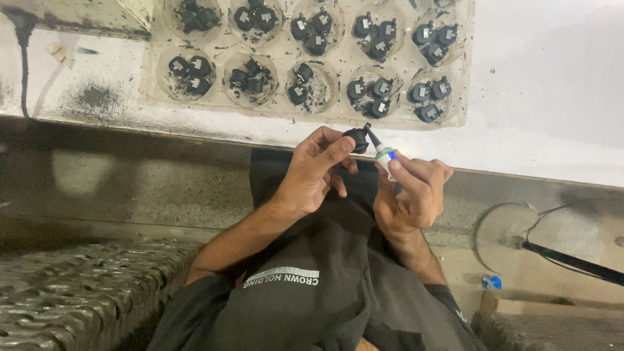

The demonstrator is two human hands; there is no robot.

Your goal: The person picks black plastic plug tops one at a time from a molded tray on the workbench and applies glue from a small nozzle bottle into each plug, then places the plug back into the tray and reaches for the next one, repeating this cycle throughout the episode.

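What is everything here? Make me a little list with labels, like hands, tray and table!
left hand: pinches a small black part
right hand: holds a small tube, its dark nozzle touching the part
tray: clear plastic, round pockets, each holding a few black parts
table: white, smudged with dark marks
floor item: small blue cap

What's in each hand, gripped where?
Left hand: small black part, pinched at its sides. Right hand: small white tube, fingers around its body, nozzle on the part.
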